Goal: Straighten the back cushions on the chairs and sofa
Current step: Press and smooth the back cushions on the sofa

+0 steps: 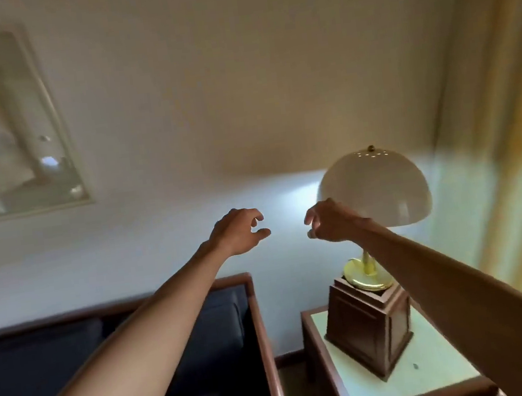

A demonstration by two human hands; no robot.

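Observation:
A sofa with a dark wooden frame [256,313] fills the lower left, and its dark blue back cushion [43,366] leans against the wall side. Both my arms stretch forward and up, well above the sofa. My left hand [240,231] hangs in the air before the wall with its fingers loosely curled and nothing in it. My right hand [328,222] is raised beside it, fingers loosely curled too, holding nothing, just in front of the lamp shade. Neither hand touches a cushion.
A side table [438,370] with a pale top stands right of the sofa. On it is a lamp with a white dome shade [380,189], brass foot and brown wooden base [368,332]. A framed picture [5,130] hangs upper left. Yellow curtains [518,166] hang at right.

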